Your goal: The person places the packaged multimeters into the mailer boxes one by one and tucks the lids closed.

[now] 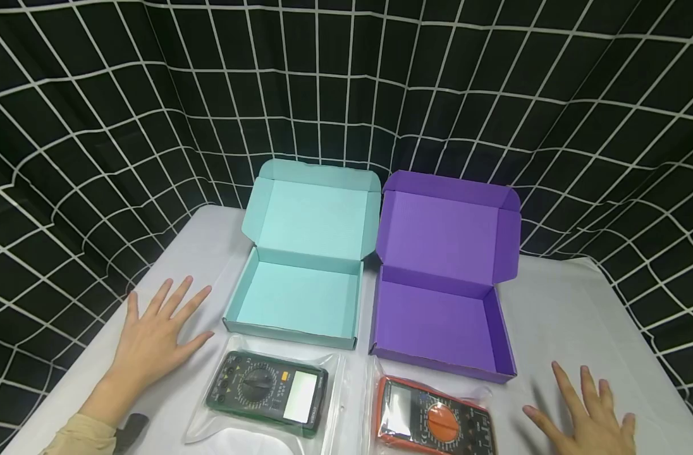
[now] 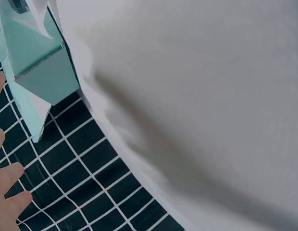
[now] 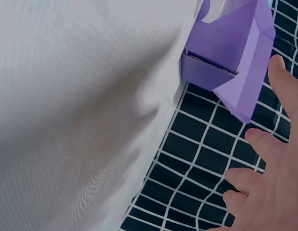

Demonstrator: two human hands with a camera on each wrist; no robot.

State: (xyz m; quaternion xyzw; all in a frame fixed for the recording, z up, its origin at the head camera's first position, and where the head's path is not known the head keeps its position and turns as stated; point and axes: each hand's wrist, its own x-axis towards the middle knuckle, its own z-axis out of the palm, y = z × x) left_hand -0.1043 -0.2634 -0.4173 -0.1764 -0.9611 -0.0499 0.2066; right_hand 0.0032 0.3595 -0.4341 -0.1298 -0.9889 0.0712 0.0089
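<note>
My left hand [image 1: 153,341] is spread with fingers apart over the left side of the table, holding nothing. On the right, my right hand [image 1: 594,417] is likewise spread and empty, partly cut off by the lower edge. A green-edged multimeter [image 1: 261,388] in a clear zip bag [image 1: 201,430] lies nearest the left hand. Beside it an orange-red multimeter [image 1: 437,417] with an orange dial lies in another clear bag. Behind them stand a mint-green cardboard box [image 1: 295,297] and a purple cardboard box [image 1: 437,322], both with lids raised and nothing inside.
A white cloth covers the table [image 1: 551,309]. Black curtains [image 1: 346,82] with a white grid pattern enclose the back and sides. A dark object [image 1: 131,433] shows at the left wrist, next to a beige sleeve [image 1: 81,436].
</note>
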